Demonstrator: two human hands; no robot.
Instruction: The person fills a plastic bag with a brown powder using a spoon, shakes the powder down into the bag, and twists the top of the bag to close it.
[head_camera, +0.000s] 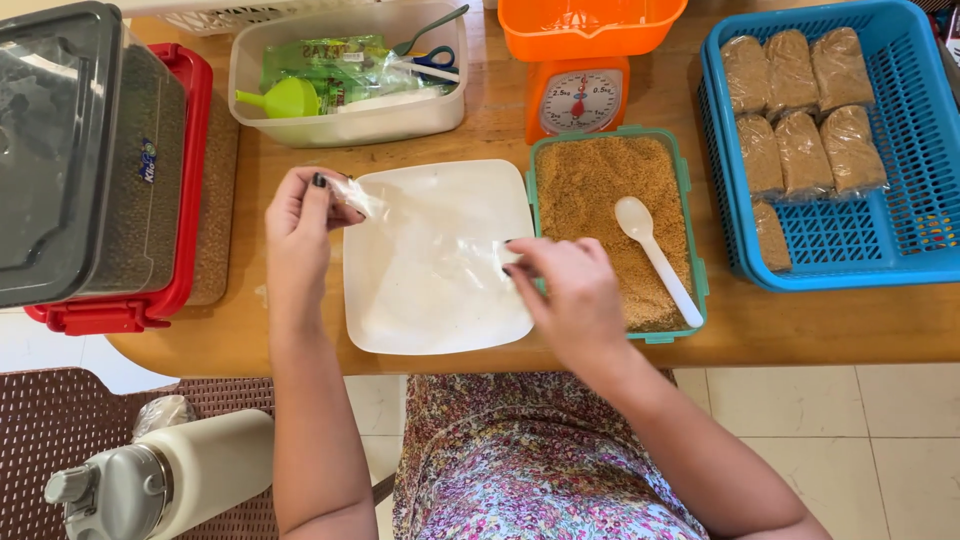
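Nearest the camera, a white flask with a grey cap (165, 478) lies on a brown woven mat below the near edge of the table (800, 330), beside a flowered lap. Above it, both bare hands work over a white square plate (440, 300) at the middle of the near edge. Left hand (300, 215) pinches one end of a clear plastic bag (425, 235) between thumb and fingertips, fingers narrow; right hand (570, 290) pinches the other end the same way, so the empty-looking bag is stretched flat just above the plate.

Just right of the plate stands a green-rimmed tub of brown crumbs (600, 190) with a white spoon (655, 255) lying in it. Behind that, an orange kitchen scale (578, 95) sits at the far edge. A blue basket (900, 220) near the right end holds filled, sealed bags of the same brown stuff.

By my reading, the step in hand is opening a fresh bag. The next move calls for parting its mouth and freeing the right hand for the spoon, while the left keeps the opening wide over the plate
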